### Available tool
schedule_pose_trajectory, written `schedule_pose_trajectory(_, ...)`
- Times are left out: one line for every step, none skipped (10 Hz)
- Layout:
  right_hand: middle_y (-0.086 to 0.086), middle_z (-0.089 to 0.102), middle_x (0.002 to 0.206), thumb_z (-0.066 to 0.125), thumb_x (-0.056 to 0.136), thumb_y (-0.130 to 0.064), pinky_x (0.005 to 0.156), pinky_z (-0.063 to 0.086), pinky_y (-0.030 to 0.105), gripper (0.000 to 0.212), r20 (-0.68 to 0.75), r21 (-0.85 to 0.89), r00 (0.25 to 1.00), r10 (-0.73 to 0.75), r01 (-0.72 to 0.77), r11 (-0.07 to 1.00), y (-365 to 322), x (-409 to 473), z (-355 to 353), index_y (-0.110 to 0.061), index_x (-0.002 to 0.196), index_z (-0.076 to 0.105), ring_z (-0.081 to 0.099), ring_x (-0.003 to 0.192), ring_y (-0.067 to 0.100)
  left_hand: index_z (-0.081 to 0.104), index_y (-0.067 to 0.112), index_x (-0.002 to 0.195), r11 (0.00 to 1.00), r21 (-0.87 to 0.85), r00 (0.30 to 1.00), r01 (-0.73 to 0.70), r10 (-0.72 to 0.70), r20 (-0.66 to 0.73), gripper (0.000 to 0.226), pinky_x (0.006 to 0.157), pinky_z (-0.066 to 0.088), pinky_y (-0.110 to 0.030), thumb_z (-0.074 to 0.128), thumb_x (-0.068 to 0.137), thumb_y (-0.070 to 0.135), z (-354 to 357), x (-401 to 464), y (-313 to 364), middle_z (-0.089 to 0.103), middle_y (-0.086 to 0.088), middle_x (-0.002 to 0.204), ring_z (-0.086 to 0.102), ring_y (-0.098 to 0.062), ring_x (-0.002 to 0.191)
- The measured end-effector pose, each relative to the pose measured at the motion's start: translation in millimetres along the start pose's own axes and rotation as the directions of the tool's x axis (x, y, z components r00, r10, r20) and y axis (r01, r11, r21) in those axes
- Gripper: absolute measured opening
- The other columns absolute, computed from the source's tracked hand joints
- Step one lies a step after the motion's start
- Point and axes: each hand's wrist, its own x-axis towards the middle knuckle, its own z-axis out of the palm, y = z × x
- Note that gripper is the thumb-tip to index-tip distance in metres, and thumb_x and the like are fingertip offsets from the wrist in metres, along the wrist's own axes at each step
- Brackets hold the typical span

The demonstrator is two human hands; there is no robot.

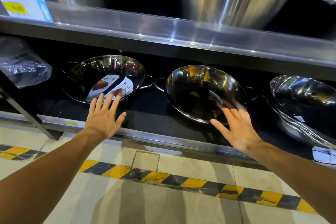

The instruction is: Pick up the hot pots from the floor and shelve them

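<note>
Two shiny steel hot pots stand on the low dark shelf [145, 114]. The left hot pot [87, 78] has a paper label with red writing inside. The middle hot pot [192, 92] leans tilted toward me. My left hand [103, 116] is spread open just in front of the left pot, fingertips near its rim. My right hand [236, 125] is spread open at the front rim of the middle pot; whether it touches is unclear. Neither hand holds anything.
A stack of steel pots [305, 107] stands at the right of the same shelf. A plastic-wrapped item [21, 63] sits at the left. The steel upper shelf [163, 29] carries large steel pots [236, 0]. Yellow-black hazard tape [163, 178] crosses the pale floor.
</note>
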Motion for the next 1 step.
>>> schedule_pose_trajectory(-0.006, 0.033, 0.159, 0.038, 0.096, -0.064, 0.12, 0.024, 0.043, 0.07, 0.059, -0.066, 0.946, -0.318, 0.322, 0.944, -47.5, 24.6, -8.1, -0.029, 0.155, 0.029, 0.021, 0.15, 0.016, 0.023, 0.018, 0.158, 0.995, -0.002, 0.99, -0.1, 0.099, -0.103, 0.067, 0.124, 0.009, -0.046, 0.034, 0.101, 0.05, -19.4, -3.7, -0.4, 0.029, -0.011, 0.162, 0.017, -0.033, 0.151)
